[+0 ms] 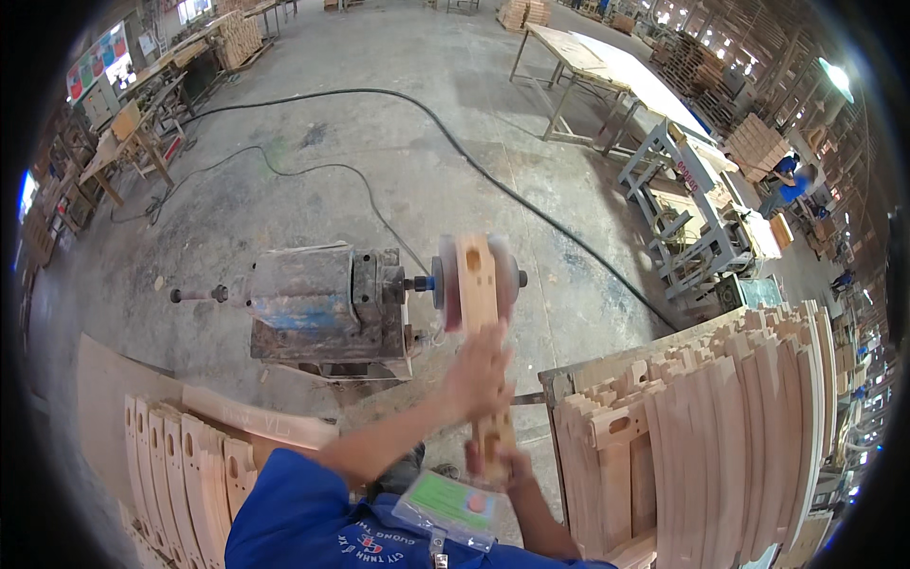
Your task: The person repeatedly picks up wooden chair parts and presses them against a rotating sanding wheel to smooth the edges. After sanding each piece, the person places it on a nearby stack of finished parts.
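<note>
**Wooden piece held against a spinning sanding drum**

Head view: both hands grip one long, pale wooden furniture part with cut-out slots [485, 313], held roughly upright in front of the person. The left hand [479, 375] is wrapped around its middle, fingers closed over the wood (slightly blurred). The right hand [498, 467] clasps the lower end from below, just under the left hand. The top of the part, beyond the left hand, rests against the reddish-brown sanding drum [453, 284], which sits on the shaft of a worn grey and blue electric motor [318, 303] to the left of the hands. The motor stands on the concrete floor [379, 142], where a black cable [493, 180] runs away past the drum.

To the right of the hands, close by, a dense stack of curved pale wooden parts [720, 417] stands on edge. To the lower left of the hands, beside the blue sleeve [294, 512], a row of similar slotted wooden parts [180, 465] leans together. A clear-sleeved green badge [450, 503] hangs just below the right hand. Far beyond the hands stand long pale tabletops on metal frames [607, 66], and a person in blue [791, 185] is far to the right.
</note>
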`<act>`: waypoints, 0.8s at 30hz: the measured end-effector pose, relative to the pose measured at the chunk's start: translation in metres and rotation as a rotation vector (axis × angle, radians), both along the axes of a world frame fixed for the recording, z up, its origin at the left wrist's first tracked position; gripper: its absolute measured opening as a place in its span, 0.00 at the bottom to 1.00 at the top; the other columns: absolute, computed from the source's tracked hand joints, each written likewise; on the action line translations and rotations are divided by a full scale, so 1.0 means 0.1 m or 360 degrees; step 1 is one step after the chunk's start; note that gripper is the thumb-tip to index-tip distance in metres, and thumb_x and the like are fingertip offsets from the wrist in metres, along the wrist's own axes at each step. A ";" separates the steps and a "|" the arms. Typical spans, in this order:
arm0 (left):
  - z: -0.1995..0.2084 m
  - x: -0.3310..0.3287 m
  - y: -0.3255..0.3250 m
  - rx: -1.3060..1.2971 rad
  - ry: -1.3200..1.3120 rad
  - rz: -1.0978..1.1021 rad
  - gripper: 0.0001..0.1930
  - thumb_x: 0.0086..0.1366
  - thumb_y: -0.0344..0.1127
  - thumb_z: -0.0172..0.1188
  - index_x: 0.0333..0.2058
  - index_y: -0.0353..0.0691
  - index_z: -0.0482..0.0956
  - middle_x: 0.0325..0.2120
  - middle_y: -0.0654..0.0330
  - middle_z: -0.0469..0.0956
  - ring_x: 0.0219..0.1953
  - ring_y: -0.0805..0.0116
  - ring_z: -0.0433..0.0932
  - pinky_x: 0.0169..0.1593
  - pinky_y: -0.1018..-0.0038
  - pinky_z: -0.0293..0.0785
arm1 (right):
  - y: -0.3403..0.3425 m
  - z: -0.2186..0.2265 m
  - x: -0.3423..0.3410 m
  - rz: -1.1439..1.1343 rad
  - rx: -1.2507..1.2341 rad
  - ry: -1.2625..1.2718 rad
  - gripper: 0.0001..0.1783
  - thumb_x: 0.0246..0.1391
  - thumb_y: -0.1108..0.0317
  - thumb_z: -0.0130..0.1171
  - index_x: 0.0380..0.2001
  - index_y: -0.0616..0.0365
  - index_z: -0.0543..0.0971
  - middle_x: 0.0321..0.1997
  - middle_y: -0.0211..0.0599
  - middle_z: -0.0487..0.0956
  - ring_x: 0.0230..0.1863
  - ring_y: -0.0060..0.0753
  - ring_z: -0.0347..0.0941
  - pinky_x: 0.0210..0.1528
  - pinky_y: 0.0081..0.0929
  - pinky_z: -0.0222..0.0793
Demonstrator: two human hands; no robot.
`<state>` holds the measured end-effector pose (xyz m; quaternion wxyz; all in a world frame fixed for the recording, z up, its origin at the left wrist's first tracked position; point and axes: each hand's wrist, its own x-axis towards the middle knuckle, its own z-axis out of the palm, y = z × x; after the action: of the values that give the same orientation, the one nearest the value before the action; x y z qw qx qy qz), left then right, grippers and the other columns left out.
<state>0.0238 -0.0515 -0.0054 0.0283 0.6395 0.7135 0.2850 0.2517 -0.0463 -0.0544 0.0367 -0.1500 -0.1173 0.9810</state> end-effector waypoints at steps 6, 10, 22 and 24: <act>0.15 0.27 -0.07 0.0113 -0.0076 0.0104 0.34 0.67 0.48 0.62 0.64 0.28 0.75 0.75 0.31 0.57 0.79 0.33 0.55 0.81 0.45 0.51 | 0.24 0.20 0.23 0.0242 0.1011 -0.0624 0.36 0.58 0.73 0.69 0.68 0.58 0.69 0.48 0.42 0.81 0.44 0.39 0.80 0.48 0.43 0.79; 0.16 -0.49 0.54 0.0131 0.0364 0.0279 0.31 0.71 0.45 0.57 0.65 0.27 0.74 0.73 0.35 0.62 0.77 0.36 0.58 0.80 0.44 0.49 | 0.78 0.59 -0.94 0.0099 0.4152 -0.1115 0.48 0.54 0.75 0.64 0.78 0.53 0.59 0.52 0.60 0.75 0.39 0.62 0.81 0.38 0.52 0.77; -0.16 0.52 -0.21 0.0133 -0.0098 -0.0110 0.34 0.72 0.47 0.60 0.70 0.30 0.71 0.76 0.39 0.61 0.81 0.38 0.52 0.82 0.44 0.45 | 0.08 0.27 0.18 0.0073 0.3110 -0.0725 0.54 0.53 0.74 0.69 0.81 0.57 0.57 0.70 0.63 0.72 0.50 0.59 0.80 0.50 0.59 0.74; 0.04 0.03 0.31 0.0200 -0.0084 0.0018 0.32 0.75 0.50 0.57 0.67 0.29 0.75 0.74 0.40 0.65 0.81 0.39 0.53 0.82 0.44 0.45 | 0.44 0.24 -0.20 -0.0059 0.2024 -0.0497 0.45 0.57 0.72 0.69 0.77 0.58 0.63 0.65 0.53 0.76 0.60 0.49 0.80 0.57 0.52 0.77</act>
<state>0.0265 -0.0209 -0.0010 0.0052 0.6282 0.6968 0.3462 0.2316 -0.0023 -0.0300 0.1176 -0.2418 -0.6758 0.6863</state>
